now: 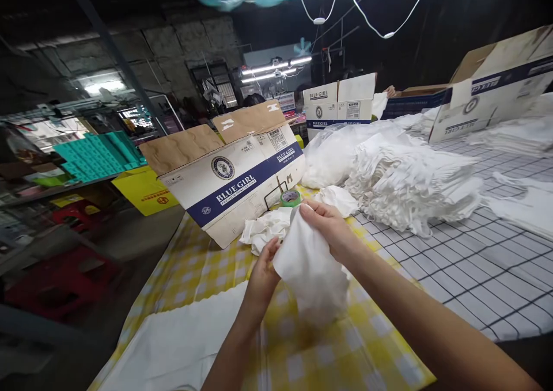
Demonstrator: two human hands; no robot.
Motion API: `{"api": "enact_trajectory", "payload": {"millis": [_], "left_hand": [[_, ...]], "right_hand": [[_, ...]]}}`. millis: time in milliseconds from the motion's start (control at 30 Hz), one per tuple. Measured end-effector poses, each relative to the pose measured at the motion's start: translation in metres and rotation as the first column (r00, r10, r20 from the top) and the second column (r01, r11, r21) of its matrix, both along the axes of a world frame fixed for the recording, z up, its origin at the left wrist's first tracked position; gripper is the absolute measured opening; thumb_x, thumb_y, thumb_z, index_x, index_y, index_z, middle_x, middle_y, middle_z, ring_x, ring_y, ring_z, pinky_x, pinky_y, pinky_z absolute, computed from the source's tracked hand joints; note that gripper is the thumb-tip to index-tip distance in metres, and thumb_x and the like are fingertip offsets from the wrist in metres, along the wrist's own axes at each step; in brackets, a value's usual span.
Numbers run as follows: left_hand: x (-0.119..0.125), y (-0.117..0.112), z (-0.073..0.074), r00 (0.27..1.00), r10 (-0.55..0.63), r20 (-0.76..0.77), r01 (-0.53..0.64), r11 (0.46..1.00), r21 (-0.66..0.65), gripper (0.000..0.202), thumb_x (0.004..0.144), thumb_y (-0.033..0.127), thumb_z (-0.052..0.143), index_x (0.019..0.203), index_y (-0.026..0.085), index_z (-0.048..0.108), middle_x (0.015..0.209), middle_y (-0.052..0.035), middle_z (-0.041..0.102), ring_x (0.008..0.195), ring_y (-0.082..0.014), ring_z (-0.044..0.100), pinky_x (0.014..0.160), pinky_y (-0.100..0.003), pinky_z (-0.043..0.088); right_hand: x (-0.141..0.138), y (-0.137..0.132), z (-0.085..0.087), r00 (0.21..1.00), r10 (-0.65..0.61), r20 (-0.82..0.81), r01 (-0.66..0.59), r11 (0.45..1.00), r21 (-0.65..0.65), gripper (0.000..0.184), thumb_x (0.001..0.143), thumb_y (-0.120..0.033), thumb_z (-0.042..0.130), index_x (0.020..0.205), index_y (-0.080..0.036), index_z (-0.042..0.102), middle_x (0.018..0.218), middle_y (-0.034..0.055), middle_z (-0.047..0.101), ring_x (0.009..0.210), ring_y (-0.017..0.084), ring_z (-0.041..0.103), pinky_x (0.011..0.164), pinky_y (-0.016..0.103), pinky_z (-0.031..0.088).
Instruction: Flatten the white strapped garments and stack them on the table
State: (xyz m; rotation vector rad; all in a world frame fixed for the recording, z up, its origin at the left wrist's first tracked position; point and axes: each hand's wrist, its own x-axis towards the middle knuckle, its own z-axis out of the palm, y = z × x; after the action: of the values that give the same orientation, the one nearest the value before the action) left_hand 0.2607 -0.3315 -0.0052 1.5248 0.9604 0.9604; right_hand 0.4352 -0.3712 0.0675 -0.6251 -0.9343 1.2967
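White cloth piece (311, 270) hangs from the right hand's (329, 225) pinch, in front of the green tape roll (286, 201).
Left hand (264, 271) meets its edge, grip unclear; this piece seems unfinished, the cloth stack (415, 181) right of the roll perhaps waiting.

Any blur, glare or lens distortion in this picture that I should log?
Head view: the lower part of the held thin white cloth is smeared, likely by motion; the red plastic stool at left is blurred and dim; white tube lights glare against a dark background; edges look stretched, as through a wide lens.
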Motion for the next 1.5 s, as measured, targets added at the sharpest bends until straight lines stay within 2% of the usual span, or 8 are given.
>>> {"api": "enact_trajectory", "payload": {"millis": [100, 267, 467, 800, 1067, 1167, 1300, 1500], "left_hand": [[0.004, -0.034, 0.007, 0.98, -0.157, 0.122, 0.176, 0.969, -0.172, 0.05, 0.075, 0.05, 0.055, 0.111, 0.016, 0.06, 0.108, -0.0114, 0.064, 0.098, -0.0255, 0.057, 0.082, -0.036, 0.045], [0.005, -0.067, 0.002, 0.972, -0.005, 0.235, 0.083, 0.942, -0.325, 0.051, 0.081, 0.057, 0.044, 0.079, 0.012, 0.068, 0.081, -0.0103, 0.067, 0.077, -0.0199, 0.059, 0.075, -0.033, 0.045], [0.016, -0.087, 0.002, 0.916, -0.176, 0.36, 0.314, 0.873, -0.374, 0.032, 0.081, 0.039, 0.055, 0.097, 0.014, 0.066, 0.095, -0.0101, 0.067, 0.089, -0.021, 0.06, 0.079, -0.031, 0.045], [0.012, -0.103, 0.026, 0.935, -0.17, 0.311, 0.277, 0.897, -0.343, 0.05, 0.072, 0.027, 0.064, 0.12, 0.019, 0.055, 0.114, -0.0092, 0.062, 0.105, -0.0249, 0.055, 0.088, -0.032, 0.043], [0.006, -0.108, 0.023, 0.946, -0.267, 0.183, 0.313, 0.9, -0.303, 0.048, 0.072, 0.032, 0.063, 0.118, 0.017, 0.058, 0.108, -0.0089, 0.065, 0.099, -0.026, 0.056, 0.083, -0.032, 0.043], [0.007, -0.11, 0.026, 0.933, -0.319, 0.166, 0.355, 0.889, -0.288, 0.048, 0.072, 0.033, 0.063, 0.117, 0.017, 0.059, 0.105, -0.0083, 0.065, 0.097, -0.0258, 0.056, 0.081, -0.031, 0.043], [0.003, -0.114, 0.03, 0.931, -0.329, 0.158, 0.363, 0.876, -0.318, 0.045, 0.072, 0.033, 0.063, 0.114, 0.017, 0.061, 0.097, -0.0072, 0.067, 0.087, -0.022, 0.058, 0.075, -0.028, 0.043], [-0.007, -0.116, 0.022, 0.931, -0.337, 0.138, 0.363, 0.83, -0.423, 0.035, 0.076, 0.036, 0.062, 0.104, 0.015, 0.065, 0.082, -0.0058, 0.067, 0.07, -0.0138, 0.057, 0.065, -0.021, 0.041]], "right_hand": [[0.003, -0.01, -0.019, 0.99, 0.01, -0.143, -0.025, 0.994, -0.103, 0.027, 0.072, -0.043, 0.067, 0.074, -0.019, 0.054, 0.06, -0.0049, 0.053, 0.049, 0.007, 0.045, 0.05, 0.02, 0.037], [0.003, -0.035, -0.05, 0.972, -0.053, -0.231, 0.015, 0.987, -0.162, 0.026, 0.074, -0.042, 0.065, 0.075, -0.019, 0.053, 0.062, -0.0041, 0.052, 0.052, 0.008, 0.045, 0.052, 0.02, 0.037], [0.001, -0.066, -0.072, 0.976, -0.084, -0.199, 0.045, 0.98, -0.193, 0.027, 0.076, -0.043, 0.063, 0.076, -0.02, 0.05, 0.06, -0.0048, 0.045, 0.05, 0.007, 0.038, 0.049, 0.019, 0.034], [0.02, -0.106, -0.101, 0.941, -0.124, 0.315, 0.184, 0.968, -0.169, 0.035, 0.082, -0.048, 0.05, 0.066, -0.018, 0.044, 0.06, -0.004, 0.036, 0.053, 0.008, 0.032, 0.047, 0.02, 0.025], [0.022, -0.099, -0.098, 0.659, -0.412, 0.629, 0.451, 0.886, 0.107, 0.018, 0.086, -0.037, 0.047, 0.094, -0.022, 0.054, 0.096, 0.0034, 0.055, 0.092, 0.018, 0.051, 0.077, 0.029, 0.039], [0.019, -0.096, -0.078, 0.718, -0.304, 0.626, 0.256, 0.952, 0.169, 0.025, 0.087, -0.038, 0.045, 0.106, -0.024, 0.054, 0.109, 0.0044, 0.054, 0.105, 0.019, 0.047, 0.092, 0.032, 0.034], [0.017, -0.091, -0.062, 0.79, 0.066, 0.609, -0.115, 0.993, 0.042, 0.033, 0.088, -0.045, 0.04, 0.081, -0.019, 0.058, 0.08, 0.0008, 0.054, 0.075, 0.014, 0.05, 0.071, 0.026, 0.04], [0.02, -0.094, -0.062, 0.746, 0.201, 0.635, -0.265, 0.964, 0.006, 0.03, 0.081, -0.046, 0.053, 0.072, -0.017, 0.052, 0.07, -0.0031, 0.043, 0.069, 0.011, 0.04, 0.064, 0.022, 0.034]]}}
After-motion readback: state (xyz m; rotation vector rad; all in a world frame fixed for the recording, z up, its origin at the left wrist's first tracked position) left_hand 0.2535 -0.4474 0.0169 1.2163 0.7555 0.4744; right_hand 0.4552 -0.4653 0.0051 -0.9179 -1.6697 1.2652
